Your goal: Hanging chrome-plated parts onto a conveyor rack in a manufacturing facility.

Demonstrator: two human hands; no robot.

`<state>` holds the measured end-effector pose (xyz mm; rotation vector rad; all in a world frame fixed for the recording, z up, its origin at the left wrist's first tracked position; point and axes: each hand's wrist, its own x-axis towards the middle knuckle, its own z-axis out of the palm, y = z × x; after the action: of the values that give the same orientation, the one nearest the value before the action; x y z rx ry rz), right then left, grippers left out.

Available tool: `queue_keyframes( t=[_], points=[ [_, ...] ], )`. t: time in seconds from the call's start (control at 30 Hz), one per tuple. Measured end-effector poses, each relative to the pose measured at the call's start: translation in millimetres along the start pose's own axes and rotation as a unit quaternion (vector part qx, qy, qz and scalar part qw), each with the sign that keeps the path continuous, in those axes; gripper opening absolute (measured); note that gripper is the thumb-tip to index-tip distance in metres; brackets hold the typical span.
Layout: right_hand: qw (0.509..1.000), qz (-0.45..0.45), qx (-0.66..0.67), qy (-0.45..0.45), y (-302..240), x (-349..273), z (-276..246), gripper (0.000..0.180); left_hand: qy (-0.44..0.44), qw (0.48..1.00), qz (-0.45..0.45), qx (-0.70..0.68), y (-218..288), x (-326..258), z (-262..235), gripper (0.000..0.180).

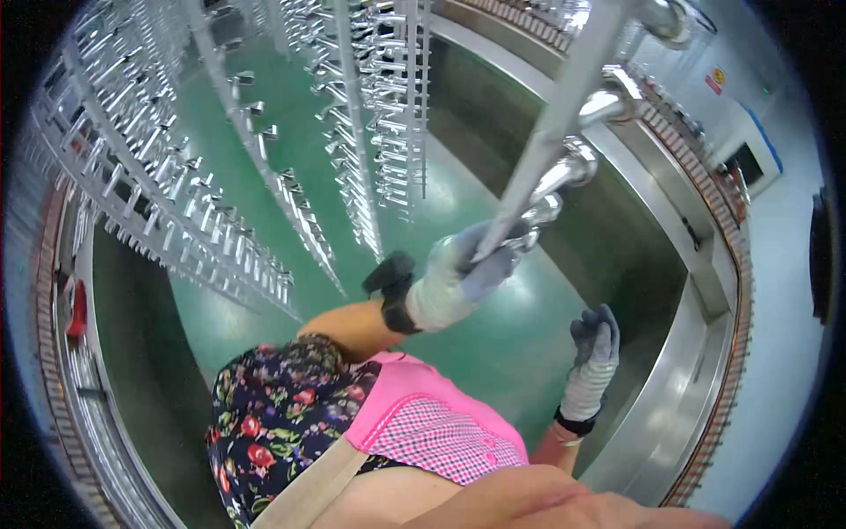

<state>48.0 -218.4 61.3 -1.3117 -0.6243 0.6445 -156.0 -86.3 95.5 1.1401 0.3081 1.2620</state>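
My left hand (463, 275), in a white and grey work glove, is closed around the lower end of a grey hanging rack bar (538, 163). Shiny chrome tubular fittings (577, 163) stick out along the bar's right side, the lowest ones close to my fingers. Away from the bar, low on the right, my right hand (595, 361) wears the same kind of glove. Its fingers are raised and slightly bent, with nothing seen in them. Dark bands circle both wrists.
More hanging racks (352, 115) full of chrome parts fill the upper left, above a green floor (467, 361). A metal-edged track (705, 353) curves round the right, before a pale wall (784, 291) with a screen (749, 163). A red object (77, 309) sits at the left edge.
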Motion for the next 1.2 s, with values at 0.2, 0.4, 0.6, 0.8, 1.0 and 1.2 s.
queue_keyframes(
  t=[0.2, 0.4, 0.6, 0.8, 1.0, 1.2],
  points=[
    [0.999, 0.023, 0.024, -0.039, 29.4, -20.4, 13.3, 0.039, 0.004, 0.998, -0.003, -0.064, -4.9, 1.9, 5.0, 0.026],
    [0.997, 0.064, 0.035, 0.006, 30.8, -10.5, -2.5, 0.036, -0.048, 0.983, -0.01, -0.177, -12.6, 13.5, 8.2, 0.03],
    [0.993, 0.108, -0.025, 0.029, 77.4, 24.0, -110.9, 0.032, 0.054, 0.98, 0.067, -0.182, -34.4, 43.1, 52.4, 0.045],
    [0.976, 0.205, -0.055, 0.045, 200.7, 108.4, -198.0, 0.036, 0.169, 0.951, 0.231, 0.116, -88.7, 90.4, 74.8, 0.054],
    [0.958, 0.152, -0.198, -0.144, 314.1, 282.2, -83.2, 0.035, 0.15, 0.896, 0.384, 0.164, -115.4, 131.8, -11.3, 0.05],
    [0.897, 0.204, -0.293, -0.262, 365.8, 312.9, -14.0, 0.046, -0.026, 0.951, 0.305, -0.055, -84.4, 137.8, -11.5, 0.038]
  ],
)
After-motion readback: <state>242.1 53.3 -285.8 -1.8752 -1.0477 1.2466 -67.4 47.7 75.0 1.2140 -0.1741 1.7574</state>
